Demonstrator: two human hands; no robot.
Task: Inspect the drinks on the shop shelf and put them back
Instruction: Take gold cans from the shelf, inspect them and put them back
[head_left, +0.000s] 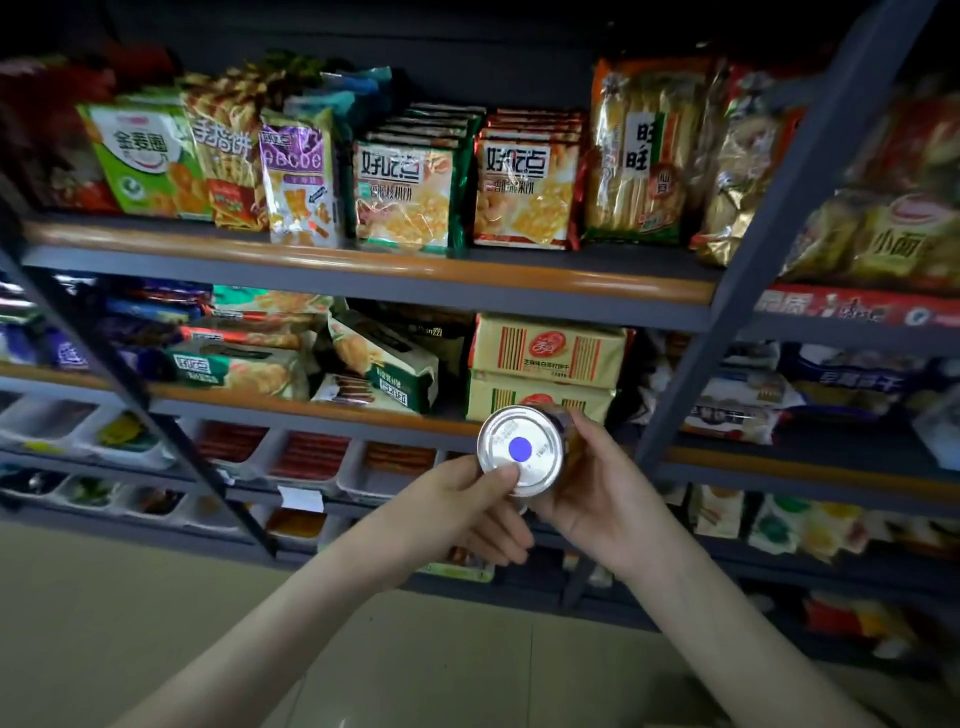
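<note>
A drink can (524, 441) is held in front of the shelves with its silver end turned toward me; a blue dot marks the middle of that end. My right hand (597, 493) grips the can's body from the right, fingers curled round it. My left hand (467, 509) pinches the silver rim from the lower left, thumb on the end face. Most of the can's body is hidden behind the end and my right hand.
Dark metal shelving (363, 275) with orange-edged boards holds snack bags on top, biscuit packs (545, 348) in the middle, and white trays (311, 457) of small packets lower down. Slanted uprights (769, 218) frame the bay. Pale floor tiles (130, 623) lie below.
</note>
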